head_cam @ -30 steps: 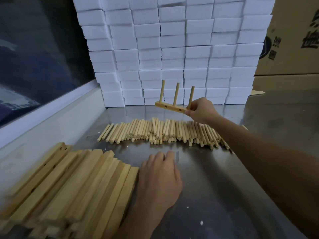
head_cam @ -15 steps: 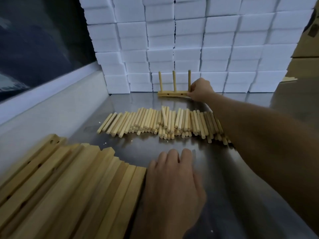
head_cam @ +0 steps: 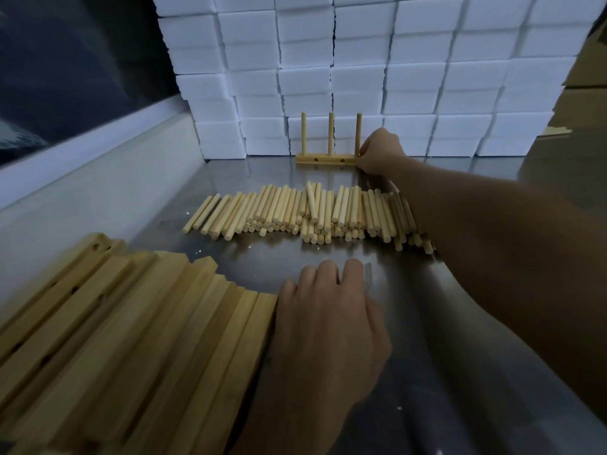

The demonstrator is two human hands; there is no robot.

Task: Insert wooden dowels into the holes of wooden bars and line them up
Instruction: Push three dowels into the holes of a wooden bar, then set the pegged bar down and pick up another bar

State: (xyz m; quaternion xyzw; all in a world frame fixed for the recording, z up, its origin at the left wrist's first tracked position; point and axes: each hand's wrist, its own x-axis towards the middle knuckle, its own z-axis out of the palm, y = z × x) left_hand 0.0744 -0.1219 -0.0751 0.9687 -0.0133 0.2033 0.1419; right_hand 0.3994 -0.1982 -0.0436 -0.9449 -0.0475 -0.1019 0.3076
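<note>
A wooden bar [head_cam: 323, 159] with three upright dowels [head_cam: 330, 134] stands on the metal table against the white foam blocks at the back. My right hand [head_cam: 379, 151] grips the bar's right end, fingers curled round it. A row of loose dowels [head_cam: 305, 213] lies across the middle of the table. A stack of bare wooden bars [head_cam: 108, 339] fills the near left. My left hand [head_cam: 328, 326] rests palm down on the table beside that stack, fingers slightly bent, holding nothing.
White foam blocks [head_cam: 361, 70] are stacked as a wall at the back. A pale ledge [head_cam: 82, 198] and a dark window run along the left. Cardboard boxes [head_cam: 584, 103] stand at the far right. The steel tabletop [head_cam: 427, 356] shows between my arms.
My right hand carried the bar with its dowels away from above the dowel row and set it down flat against the foam blocks. My left hand stayed on the table.
</note>
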